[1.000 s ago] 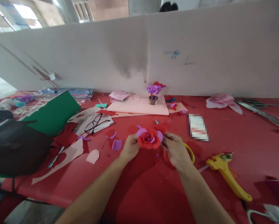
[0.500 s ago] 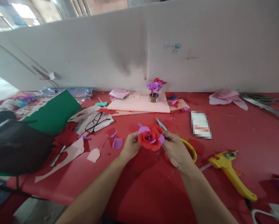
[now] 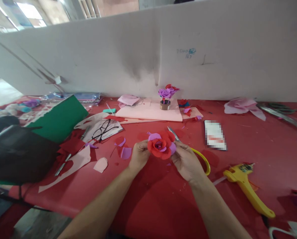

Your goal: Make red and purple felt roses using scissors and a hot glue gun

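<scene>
A craft flower with red and purple petals is held between my two hands, its face turned up toward me. My left hand pinches its left edge, and my right hand grips the purple petal on its right. Fingertips of both hands are partly hidden behind the petals. Scissors with yellow handles lie on the table, partly under my right hand, blades pointing away. Loose purple petals and a pale pink petal piece rest left of my left hand.
A yellow glue gun lies at right, below a blurred white rectangular object. At the back, a small pot of purple and red flowers stands on pink sheets. Glasses, a green board and a dark bag are left.
The flower has tilted slightly between my hands, and both keep their hold. More of the scissors' blades shows beyond my right hand. The view has shifted a little.
</scene>
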The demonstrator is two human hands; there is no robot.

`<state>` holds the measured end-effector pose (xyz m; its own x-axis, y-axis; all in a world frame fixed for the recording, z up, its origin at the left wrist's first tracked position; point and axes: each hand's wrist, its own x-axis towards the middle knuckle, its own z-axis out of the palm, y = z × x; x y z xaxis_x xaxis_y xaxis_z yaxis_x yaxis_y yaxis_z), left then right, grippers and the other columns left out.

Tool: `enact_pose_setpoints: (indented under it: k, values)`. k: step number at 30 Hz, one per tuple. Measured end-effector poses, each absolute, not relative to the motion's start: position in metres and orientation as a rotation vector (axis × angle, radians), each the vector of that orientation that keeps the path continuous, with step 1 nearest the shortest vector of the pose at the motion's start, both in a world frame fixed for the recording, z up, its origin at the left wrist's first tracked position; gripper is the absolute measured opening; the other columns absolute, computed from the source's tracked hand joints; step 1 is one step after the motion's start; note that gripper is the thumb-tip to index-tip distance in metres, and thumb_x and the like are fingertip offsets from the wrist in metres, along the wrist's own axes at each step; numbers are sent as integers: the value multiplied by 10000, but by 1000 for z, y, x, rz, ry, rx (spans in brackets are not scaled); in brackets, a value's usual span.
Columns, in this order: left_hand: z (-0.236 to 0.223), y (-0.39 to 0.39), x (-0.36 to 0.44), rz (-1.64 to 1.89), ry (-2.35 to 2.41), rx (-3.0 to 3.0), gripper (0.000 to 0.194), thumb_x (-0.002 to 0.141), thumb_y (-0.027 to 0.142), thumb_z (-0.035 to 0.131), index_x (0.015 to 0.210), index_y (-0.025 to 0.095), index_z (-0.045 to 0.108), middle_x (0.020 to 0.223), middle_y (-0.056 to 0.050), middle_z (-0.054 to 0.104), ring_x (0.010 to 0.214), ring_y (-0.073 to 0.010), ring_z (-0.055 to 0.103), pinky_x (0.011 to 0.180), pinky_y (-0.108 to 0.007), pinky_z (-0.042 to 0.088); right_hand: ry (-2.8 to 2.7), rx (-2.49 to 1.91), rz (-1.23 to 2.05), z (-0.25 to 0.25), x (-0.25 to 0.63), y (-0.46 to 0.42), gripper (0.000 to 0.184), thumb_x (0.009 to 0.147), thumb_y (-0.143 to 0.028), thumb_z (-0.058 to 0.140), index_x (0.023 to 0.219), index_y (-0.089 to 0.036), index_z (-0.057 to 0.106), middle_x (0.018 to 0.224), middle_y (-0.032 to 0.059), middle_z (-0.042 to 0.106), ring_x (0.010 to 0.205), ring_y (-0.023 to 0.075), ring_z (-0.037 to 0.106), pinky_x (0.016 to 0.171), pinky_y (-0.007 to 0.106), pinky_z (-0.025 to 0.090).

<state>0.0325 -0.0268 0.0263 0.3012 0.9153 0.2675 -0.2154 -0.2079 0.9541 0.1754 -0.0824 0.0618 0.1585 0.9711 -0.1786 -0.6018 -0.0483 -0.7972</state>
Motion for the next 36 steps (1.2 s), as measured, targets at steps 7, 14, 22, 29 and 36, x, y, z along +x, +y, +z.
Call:
enact_pose_setpoints:
  k: [7,14,22,29,36]
  values:
    - [28,-29,32,1176,719,1410,94,693,270,738,672,180,749,749,-45,741,739,-182,668,746,-298,543,-492,-904,1361,64,175,-83,76,615,-276,752,662,-219,733,711,5,706,655,154,594,626,269,491]
    - [30,-30,31,1176,741,1391,85,704,262,728,717,184,758,801,-54,749,781,-190,673,779,-314,540,-434,-916,1352,69,175,-83,84,656,-301,682,690,-226,698,755,1,714,719,177,624,661,296,476]
    - [28,-33,32,1189,789,1329,99,688,272,733,683,175,752,771,-47,741,747,-179,656,760,-304,538,-362,-885,1336,71,172,-85,144,653,-361,677,718,-236,703,785,15,742,826,216,656,750,327,489]
    - [29,-33,33,1215,800,1299,97,662,264,752,657,167,744,688,-28,719,692,-166,641,737,-295,534,-383,-873,1337,70,168,-85,192,678,-427,685,730,-242,699,843,20,750,927,239,658,795,348,483]
    - [29,-33,36,1188,754,1261,150,624,317,786,689,184,760,749,-41,740,751,-198,658,791,-340,539,-401,-899,1349,72,166,-86,233,669,-451,699,814,-270,722,874,4,751,962,244,653,796,347,483]
